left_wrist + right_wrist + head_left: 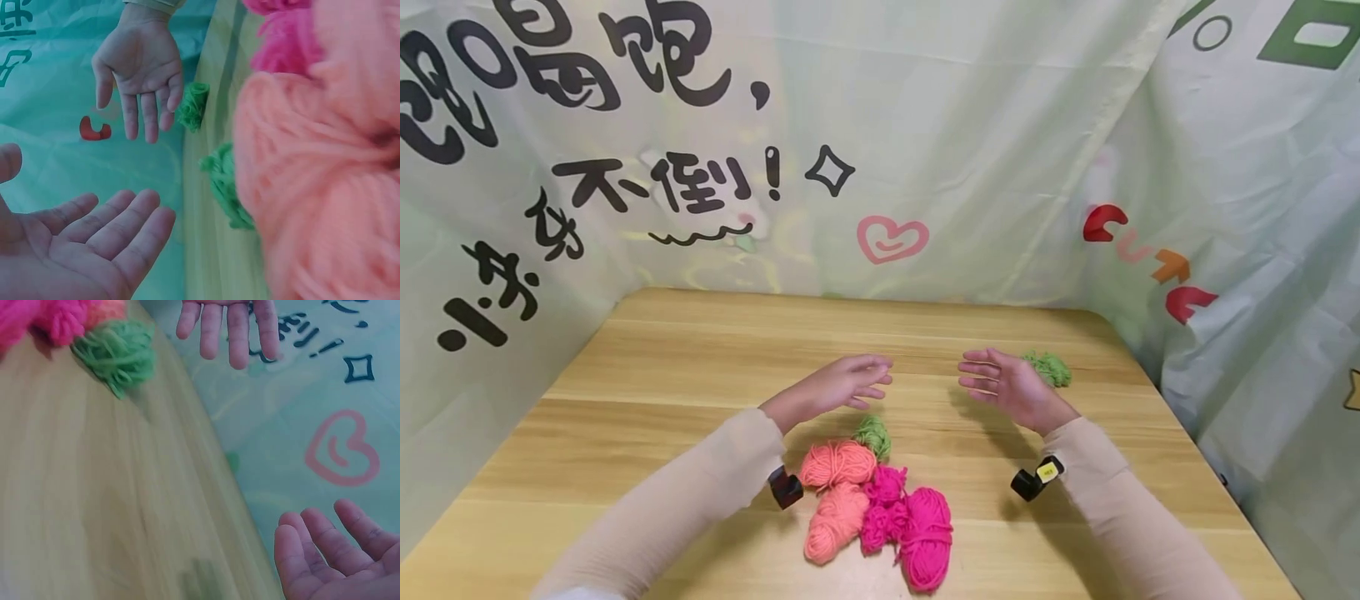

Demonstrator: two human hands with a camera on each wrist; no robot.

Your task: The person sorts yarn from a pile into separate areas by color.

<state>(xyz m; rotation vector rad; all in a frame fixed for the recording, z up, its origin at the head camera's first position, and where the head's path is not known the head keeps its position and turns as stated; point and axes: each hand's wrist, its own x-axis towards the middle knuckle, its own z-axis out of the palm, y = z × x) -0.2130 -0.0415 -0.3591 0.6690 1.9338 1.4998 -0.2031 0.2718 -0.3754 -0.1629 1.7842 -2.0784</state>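
I have both grips raised over the wide, light wood-grain worktop (625, 433), near the centre of the head frame, my left grip (835, 390) a little left of the middle and my right grip (1017, 387) to the right. Each is relaxed, fingers extended and slightly bent, with hold of nothing; the palms face each other across a gap. Just below my left grip, at lower centre, sits a small ball of green yarn (873, 436), beside an oblong skein of coral yarn (838, 463). Beneath that lies a second, slanted coral skein (837, 523); to its right are a knotted bundle of magenta yarn (884, 508) and a plump, upright-lying magenta skein (927, 537), all close together. Another tuft of green yarn (1054, 369) shows beyond my right grip, right of centre. Behind the worktop, a pale printed cloth (820, 83) fills the upper frame, a pink heart outline (892, 240) at its centre
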